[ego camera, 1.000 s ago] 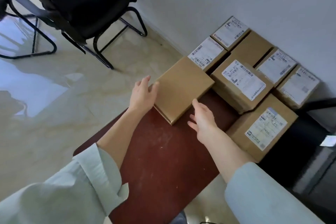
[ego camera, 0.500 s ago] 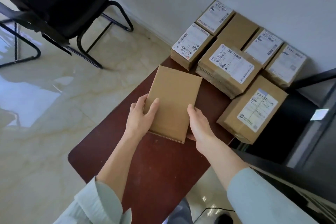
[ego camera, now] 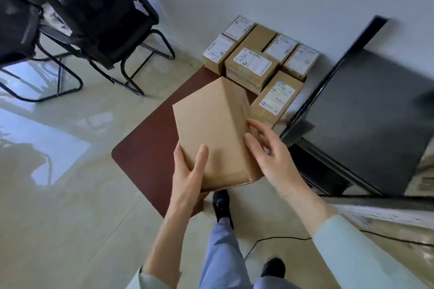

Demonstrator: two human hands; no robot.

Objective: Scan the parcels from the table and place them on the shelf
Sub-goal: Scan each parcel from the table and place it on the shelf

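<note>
A plain brown cardboard parcel (ego camera: 211, 129) is lifted above the dark red table (ego camera: 150, 138), tilted, with no label on the faces I see. My left hand (ego camera: 187, 176) grips its near left corner, thumb on top. My right hand (ego camera: 270, 155) holds its right side with fingers curled against the edge. Several more parcels (ego camera: 252, 63) with white shipping labels lie packed together at the far end of the table against the wall. One labelled parcel (ego camera: 278, 98) lies nearest the lifted one.
Black cantilever chairs (ego camera: 103, 21) stand on the glossy floor at the left. A dark flat shelf surface with a black frame (ego camera: 366, 112) is to the right of the table. A cable (ego camera: 277, 239) runs over the floor by my feet.
The plain parcel has come off the table toward me and tilted up in both hands. The view has pulled back, showing my legs and the dark shelf at right.
</note>
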